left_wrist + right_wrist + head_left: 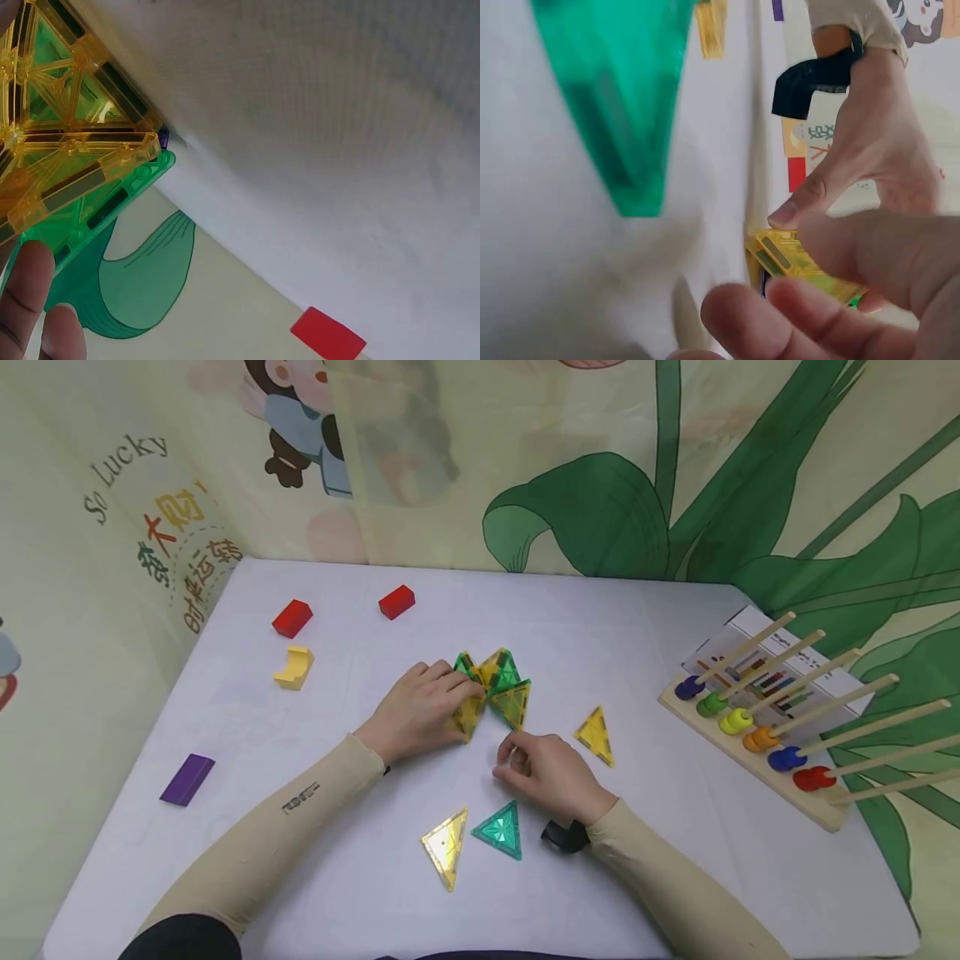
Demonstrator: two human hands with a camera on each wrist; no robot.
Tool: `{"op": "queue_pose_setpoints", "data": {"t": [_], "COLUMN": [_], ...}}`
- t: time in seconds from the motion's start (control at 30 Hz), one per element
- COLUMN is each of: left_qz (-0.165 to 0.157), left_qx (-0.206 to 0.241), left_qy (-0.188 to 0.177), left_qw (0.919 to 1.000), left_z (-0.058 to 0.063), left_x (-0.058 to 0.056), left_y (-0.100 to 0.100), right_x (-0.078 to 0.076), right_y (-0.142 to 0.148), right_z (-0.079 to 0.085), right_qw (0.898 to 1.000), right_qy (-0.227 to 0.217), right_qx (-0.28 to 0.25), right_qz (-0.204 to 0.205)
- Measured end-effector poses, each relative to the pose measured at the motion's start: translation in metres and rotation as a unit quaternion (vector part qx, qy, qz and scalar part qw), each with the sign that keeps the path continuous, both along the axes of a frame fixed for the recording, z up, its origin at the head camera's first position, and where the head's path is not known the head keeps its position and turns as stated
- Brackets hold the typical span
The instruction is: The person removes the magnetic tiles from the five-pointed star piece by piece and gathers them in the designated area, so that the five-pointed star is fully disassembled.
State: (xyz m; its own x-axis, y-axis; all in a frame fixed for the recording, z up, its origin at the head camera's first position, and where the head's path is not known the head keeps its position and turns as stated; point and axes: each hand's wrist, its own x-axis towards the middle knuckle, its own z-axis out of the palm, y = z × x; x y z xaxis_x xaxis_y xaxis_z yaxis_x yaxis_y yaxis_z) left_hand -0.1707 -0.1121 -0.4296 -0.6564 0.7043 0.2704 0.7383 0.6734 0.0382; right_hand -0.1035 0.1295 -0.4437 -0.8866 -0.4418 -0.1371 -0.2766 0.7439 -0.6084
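A standing cluster of yellow and green see-through triangular magnetic tiles [512, 703] is on the white table. My left hand [426, 710] grips its left side, thumb and fingers around a yellow tile [784, 251]. In the left wrist view, yellow tiles [82, 150] lean against a green one [112, 206]. Just right and in front of the cluster, my right hand [553, 777] hovers with loosely bent fingers and holds nothing. Nearer to me lie a loose yellow triangle tile [447, 847] and a green triangle tile [501, 832]. Another yellow triangle tile [596, 737] lies right of the cluster.
At the right stands a wooden peg rack [750, 752] with coloured beads, a printed box [780, 672] behind it. Two red blocks [292, 618], a yellow arched block [295, 667] and a purple block [187, 779] lie at the left and back. A patterned curtain [420, 527] hangs behind the table.
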Motion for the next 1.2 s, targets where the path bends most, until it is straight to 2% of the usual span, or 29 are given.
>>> {"op": "queue_pose_setpoints", "data": {"t": [0.1, 0.23, 0.3, 0.37, 0.43, 0.53, 0.67, 0.73, 0.8, 0.97, 1.2], "left_qz": [0.006, 0.008, 0.011, 0.026, 0.050, 0.087, 0.112, 0.116, 0.112, 0.091, 0.094], "left_qx": [0.002, 0.011, 0.034, 0.081, 0.136, 0.206, 0.224, 0.225, 0.226, 0.230, 0.242], "left_qy": [-0.002, -0.013, -0.031, -0.067, -0.107, -0.174, -0.280, -0.325, -0.351, -0.370, -0.351], "left_qw": [1.0000, 0.9998, 0.9989, 0.9941, 0.9836, 0.9590, 0.9266, 0.9113, 0.9016, 0.8953, 0.8997], "left_z": [0.001, 0.004, 0.008, 0.014, 0.020, 0.025, 0.016, 0.008, 0.001, -0.007, -0.007], "left_x": [0.001, 0.001, -0.001, -0.002, -0.007, -0.021, -0.044, -0.049, -0.052, -0.055, -0.052], "left_y": [-0.001, -0.005, -0.009, -0.015, -0.022, -0.029, -0.031, -0.031, -0.031, -0.029, -0.029], "right_x": [-0.008, -0.014, -0.016, -0.017, -0.019, -0.023, -0.027, -0.029, -0.030, -0.031, -0.033], "right_y": [-0.006, -0.015, -0.018, -0.021, -0.025, -0.031, -0.043, -0.050, -0.056, -0.062, -0.055], "right_z": [0.000, 0.001, 0.001, 0.002, 0.003, 0.004, 0.004, 0.003, 0.001, 0.002, 0.005], "right_qw": [0.999, 0.997, 0.997, 0.996, 0.995, 0.993, 0.991, 0.990, 0.989, 0.984, 0.984], "right_qy": [0.020, 0.046, 0.054, 0.061, 0.069, 0.084, 0.096, 0.102, 0.114, 0.138, 0.137], "right_qx": [-0.001, 0.000, 0.000, 0.000, 0.001, 0.000, 0.002, 0.013, 0.030, 0.051, 0.036], "right_qz": [-0.033, -0.055, -0.060, -0.063, -0.068, -0.079, -0.091, -0.094, -0.094, -0.096, -0.108]}}
